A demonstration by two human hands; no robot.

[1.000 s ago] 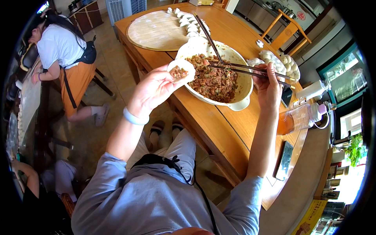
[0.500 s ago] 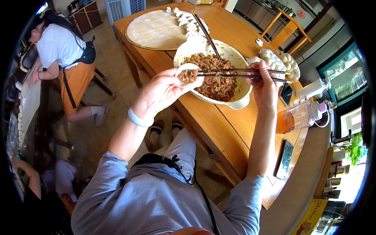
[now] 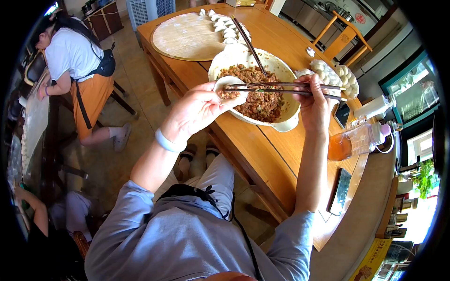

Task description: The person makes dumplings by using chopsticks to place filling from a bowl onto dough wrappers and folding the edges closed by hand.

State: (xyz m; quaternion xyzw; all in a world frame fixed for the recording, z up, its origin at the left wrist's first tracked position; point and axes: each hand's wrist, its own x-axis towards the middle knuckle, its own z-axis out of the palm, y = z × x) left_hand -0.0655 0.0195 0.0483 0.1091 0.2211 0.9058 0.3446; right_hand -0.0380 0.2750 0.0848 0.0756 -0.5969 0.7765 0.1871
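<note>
My left hand (image 3: 190,112) holds a round dumpling wrapper (image 3: 221,84) between thumb and fingers, at the near left rim of a white bowl. Some meat filling (image 3: 229,94) lies on the wrapper. My right hand (image 3: 313,107) is closed around a pair of dark chopsticks (image 3: 276,87), which reach left across the bowl with their tips at the wrapper. Inside the white bowl (image 3: 289,122) is a mass of chopped meat filling (image 3: 258,107). A second pair of chopsticks (image 3: 248,42) leans in the bowl, untouched by either hand.
Behind the bowl lies a round wooden board (image 3: 185,37) with folded dumplings (image 3: 228,33) along its right side. White bulbs in bags (image 3: 328,72), a bottle of amber drink (image 3: 349,143) and a phone (image 3: 340,191) are at right. Another person (image 3: 77,61) bends over a surface at left.
My left hand and the wrapper have shifted slightly right. The chopstick tips now lie farther across the wrapper, over the filling.
</note>
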